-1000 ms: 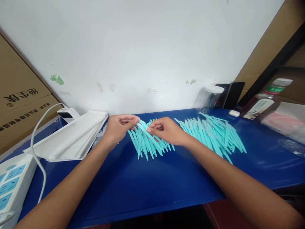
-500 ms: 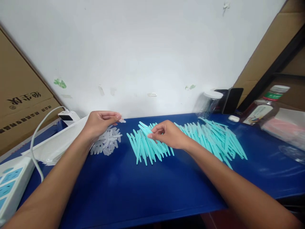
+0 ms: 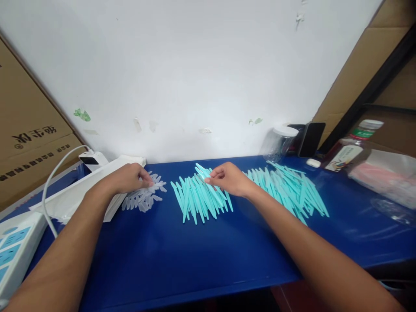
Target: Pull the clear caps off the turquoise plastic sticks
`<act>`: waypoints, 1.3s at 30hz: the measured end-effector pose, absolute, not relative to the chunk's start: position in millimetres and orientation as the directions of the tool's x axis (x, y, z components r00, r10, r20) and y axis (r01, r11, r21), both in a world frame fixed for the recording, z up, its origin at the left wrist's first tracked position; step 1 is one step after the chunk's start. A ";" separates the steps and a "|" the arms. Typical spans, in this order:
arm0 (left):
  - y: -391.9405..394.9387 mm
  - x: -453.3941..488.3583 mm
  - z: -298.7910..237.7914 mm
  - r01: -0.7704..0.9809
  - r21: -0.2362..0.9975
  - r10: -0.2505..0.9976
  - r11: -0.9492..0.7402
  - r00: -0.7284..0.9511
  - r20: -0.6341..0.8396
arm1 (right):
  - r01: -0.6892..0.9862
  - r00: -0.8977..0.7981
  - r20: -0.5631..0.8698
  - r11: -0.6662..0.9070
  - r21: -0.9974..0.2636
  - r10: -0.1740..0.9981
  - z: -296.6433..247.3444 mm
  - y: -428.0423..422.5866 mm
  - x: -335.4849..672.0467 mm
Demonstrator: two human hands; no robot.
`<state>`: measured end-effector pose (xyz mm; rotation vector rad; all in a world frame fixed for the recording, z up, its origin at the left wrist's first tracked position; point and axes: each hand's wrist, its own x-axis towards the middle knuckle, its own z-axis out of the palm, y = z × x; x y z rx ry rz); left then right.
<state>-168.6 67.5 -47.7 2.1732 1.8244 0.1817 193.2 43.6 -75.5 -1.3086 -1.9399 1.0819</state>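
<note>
Right hand (image 3: 229, 177) pinches one slim teal plastic stick (image 3: 202, 170); left hand (image 3: 130, 178), grip unclear, rests on small clear plastic caps (image 3: 144, 198), which a careless brush could scatter.

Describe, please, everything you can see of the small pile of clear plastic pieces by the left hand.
The pile of clear pieces is a loose heap of small, slim, translucent whitish plastic bits, lying flat and fanned on the blue table. It sits beside the stack of white packets, apart from the teal sticks to its right. The left hand rests its fingertips on its far edge.
</note>
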 end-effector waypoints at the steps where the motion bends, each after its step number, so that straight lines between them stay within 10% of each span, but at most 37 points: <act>1: 68.1 -167.4 -48.3 0.948 0.281 0.982 -0.152 0.177 -0.063 | 0.484 -0.366 0.003 0.194 -0.853 0.931 -75.3 43.5 192.9; 8: 60.9 -123.7 -67.9 0.946 0.124 0.932 -0.300 0.263 0.249 | 0.513 -0.342 0.010 0.196 -0.836 0.939 -75.5 44.6 194.4; 12: 51.9 -91.0 -98.8 0.991 -0.098 0.870 -0.096 0.131 0.475 | 0.516 -0.298 0.013 0.172 -0.839 0.954 -77.8 47.1 195.1; 27: 61.8 -110.7 -111.4 0.972 -0.229 0.861 -0.046 0.155 0.484 | 0.488 -0.250 -0.013 0.114 -0.866 0.968 -80.4 46.7 193.7; 39: 22.5 -59.3 -74.2 0.872 0.281 0.915 -0.402 0.391 0.096 | 0.575 -0.224 -0.096 0.052 -0.817 0.970 -77.3 62.4 217.9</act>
